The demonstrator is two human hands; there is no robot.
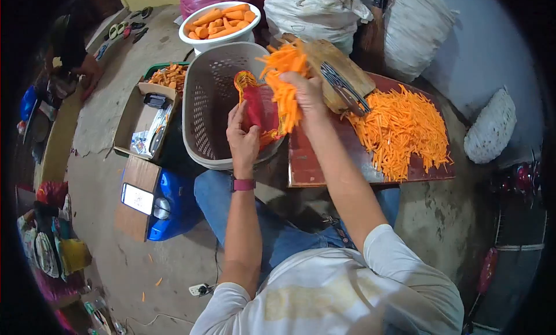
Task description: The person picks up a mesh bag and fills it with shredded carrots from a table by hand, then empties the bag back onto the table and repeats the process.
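Note:
My right hand [306, 94] is closed around a big bunch of shredded carrot [284, 74], slightly blurred and raised over the right side of the grey basket [196, 103]. A red mesh bag [252, 106] with a yellow-orange rim hangs open in that basket. My left hand [243, 139] grips the near left edge of the bag, fingers together and thumb toward its mouth. On the dark red low table [307, 164] to the right lies a large heap of shredded carrot [405, 132]. Beside it rests a wooden board [341, 68] with a metal-bladed tool [341, 83] on it.
Peeled carrots [220, 23] fill a white basin [200, 44] behind the basket. White sacks [307, 13] stand at the back. To the left are a cardboard box [126, 123] and a phone [138, 198] on a wooden board over a blue container [174, 210]. Another person [87, 71] is far left.

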